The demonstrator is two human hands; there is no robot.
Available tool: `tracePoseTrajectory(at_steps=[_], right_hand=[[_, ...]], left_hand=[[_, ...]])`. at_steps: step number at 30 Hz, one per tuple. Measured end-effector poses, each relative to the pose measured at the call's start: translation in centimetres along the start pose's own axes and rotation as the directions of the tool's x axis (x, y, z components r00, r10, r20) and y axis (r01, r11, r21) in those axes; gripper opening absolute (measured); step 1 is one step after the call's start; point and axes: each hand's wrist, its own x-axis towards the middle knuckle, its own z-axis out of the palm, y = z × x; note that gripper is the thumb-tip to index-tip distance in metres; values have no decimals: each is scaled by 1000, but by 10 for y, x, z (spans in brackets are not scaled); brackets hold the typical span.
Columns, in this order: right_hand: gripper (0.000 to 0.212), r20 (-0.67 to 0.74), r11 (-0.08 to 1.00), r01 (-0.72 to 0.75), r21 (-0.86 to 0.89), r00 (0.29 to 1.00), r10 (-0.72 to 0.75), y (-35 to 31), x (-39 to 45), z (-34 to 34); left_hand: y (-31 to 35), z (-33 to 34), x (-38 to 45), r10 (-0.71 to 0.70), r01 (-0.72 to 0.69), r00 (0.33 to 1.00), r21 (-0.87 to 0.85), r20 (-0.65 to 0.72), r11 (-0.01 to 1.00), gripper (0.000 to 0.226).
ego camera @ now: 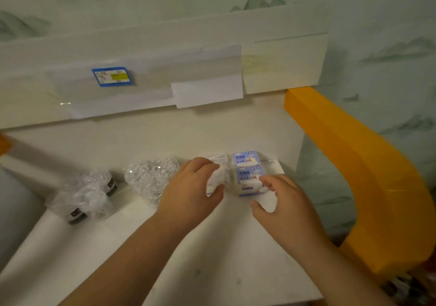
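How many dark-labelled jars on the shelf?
2. Near jar at the shelf's front left; far jar just behind it, beside the clear bag. Plastic wrap could hide more.

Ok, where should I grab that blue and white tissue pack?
Probably from above and the right: grip the tissue pack across its near and far faces. It's boxy, and the left hand holds white wrapping against its left side.

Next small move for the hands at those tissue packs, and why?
Probably slide the white pack flush against the blue pack. The left hand grips the white one right beside it, while the right hand touches the blue pack's front corner, seemingly steadying it on the shelf.
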Motion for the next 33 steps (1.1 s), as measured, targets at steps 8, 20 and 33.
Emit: tracePoseTrajectory(at_steps=[8, 20, 33], right_hand=[[43, 106, 986, 123, 113, 985, -135, -59, 14, 48], [42, 246, 949, 263, 171, 922, -300, -217, -42, 110], [35, 207, 879, 401, 257, 866, -455, -417, -167, 188]], left_hand=[[-56, -94, -73, -254, 262, 964, 119, -83, 958, 49], [-130, -221, -223, -401, 446, 881, 154, -251, 882, 46], [-239, -352, -419, -568, 618, 760, 80, -316, 782, 54]])
